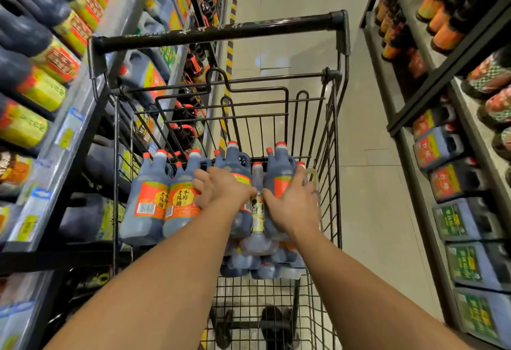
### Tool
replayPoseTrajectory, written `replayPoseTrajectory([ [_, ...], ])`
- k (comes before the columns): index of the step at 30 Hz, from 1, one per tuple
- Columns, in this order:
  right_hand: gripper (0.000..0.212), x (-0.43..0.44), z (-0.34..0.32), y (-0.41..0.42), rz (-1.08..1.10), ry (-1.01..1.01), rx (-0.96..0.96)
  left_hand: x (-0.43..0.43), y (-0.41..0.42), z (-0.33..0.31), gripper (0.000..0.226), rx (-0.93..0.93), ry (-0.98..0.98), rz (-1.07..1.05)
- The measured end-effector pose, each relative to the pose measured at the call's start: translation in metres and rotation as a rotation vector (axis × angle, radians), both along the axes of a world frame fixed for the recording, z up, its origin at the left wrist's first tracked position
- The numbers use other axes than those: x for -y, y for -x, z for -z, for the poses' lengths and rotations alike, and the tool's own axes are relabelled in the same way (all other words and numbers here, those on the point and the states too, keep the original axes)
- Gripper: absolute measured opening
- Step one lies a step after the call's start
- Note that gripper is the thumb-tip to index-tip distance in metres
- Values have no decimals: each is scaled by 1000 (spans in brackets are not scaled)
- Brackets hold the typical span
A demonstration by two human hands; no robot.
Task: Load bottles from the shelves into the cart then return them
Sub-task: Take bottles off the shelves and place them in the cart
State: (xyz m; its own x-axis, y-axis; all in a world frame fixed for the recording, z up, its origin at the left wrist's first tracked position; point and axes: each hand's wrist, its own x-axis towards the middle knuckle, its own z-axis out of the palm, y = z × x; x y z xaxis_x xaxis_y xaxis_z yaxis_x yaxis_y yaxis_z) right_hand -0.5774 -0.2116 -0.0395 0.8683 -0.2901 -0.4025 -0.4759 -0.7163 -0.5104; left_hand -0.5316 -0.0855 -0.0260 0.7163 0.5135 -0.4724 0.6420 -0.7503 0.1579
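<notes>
A black wire shopping cart [329, 134] stands in the aisle below me. Several dark vinegar jugs with orange labels and red caps [149, 197] fill its basket in two layers. My left hand [221, 189] grips the body of a jug in the middle of the top layer. My right hand [296, 203] wraps around the jug [279, 167] on the right side. A slim bottle with a pale label [257, 211] stands upright between my two hands.
Shelves on the left [49, 78] hold dark jugs with yellow and red labels, close to the cart. Shelves on the right [453, 161] carry jugs and bottles with orange and green labels. Pale tiled aisle floor [290, 4] stretches beyond the cart handle [215, 33].
</notes>
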Motion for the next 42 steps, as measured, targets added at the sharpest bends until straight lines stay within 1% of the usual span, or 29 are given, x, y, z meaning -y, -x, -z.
replayPoseTrajectory([
  [4, 95, 1, 0, 1, 7, 3, -1, -3, 6, -7, 99, 71, 64, -61],
  [7, 95, 0, -1, 1, 16, 7, -4, -9, 16, -13, 96, 238, 207, -41],
  [9, 95, 1, -2, 1, 16, -4, 2, -12, 29, -19, 102, 357, 278, 21],
  [11, 95, 1, -2, 2, 17, -17, 7, -16, 43, -24, 110, 441, 331, 16],
  [15, 95, 0, -7, 3, 46, -55, 9, -28, 70, -36, 106, 619, 496, -31],
  [18, 93, 1, -17, 4, 72, -165, 42, -41, 86, -50, 107, 679, 549, -40],
  [20, 89, 2, -23, 7, 65, -219, 82, -51, 96, -60, 98, 713, 579, -39],
  [22, 93, 0, -32, 13, 54, -241, 112, -63, 107, -72, 94, 766, 601, -46],
  [25, 99, -7, -50, 26, 66, -289, 195, -81, 127, -89, 105, 822, 624, -71],
  [27, 99, -15, -65, 34, 54, -334, 265, -95, 142, -101, 104, 865, 632, -72],
  [29, 103, -24, -81, 42, 14, -359, 343, -109, 158, -115, 97, 909, 634, -86],
  [31, 107, -36, -102, 54, -26, -353, 415, -123, 176, -129, 101, 941, 614, -100],
  [33, 107, -52, -124, 69, -78, -368, 494, -138, 194, -140, 104, 975, 600, -122],
  [35, 105, -70, -146, 85, -126, -400, 586, -153, 214, -151, 94, 1028, 576, -132],
  [36, 103, -79, -156, 94, -152, -422, 625, -161, 225, -158, 93, 1054, 565, -141],
  [40, 101, -120, -192, 130, -266, -510, 713, -189, 269, -186, 103, 1141, 582, -187],
  [42, 105, -141, -208, 148, -320, -546, 737, -205, 291, -202, 103, 1199, 592, -194],
])
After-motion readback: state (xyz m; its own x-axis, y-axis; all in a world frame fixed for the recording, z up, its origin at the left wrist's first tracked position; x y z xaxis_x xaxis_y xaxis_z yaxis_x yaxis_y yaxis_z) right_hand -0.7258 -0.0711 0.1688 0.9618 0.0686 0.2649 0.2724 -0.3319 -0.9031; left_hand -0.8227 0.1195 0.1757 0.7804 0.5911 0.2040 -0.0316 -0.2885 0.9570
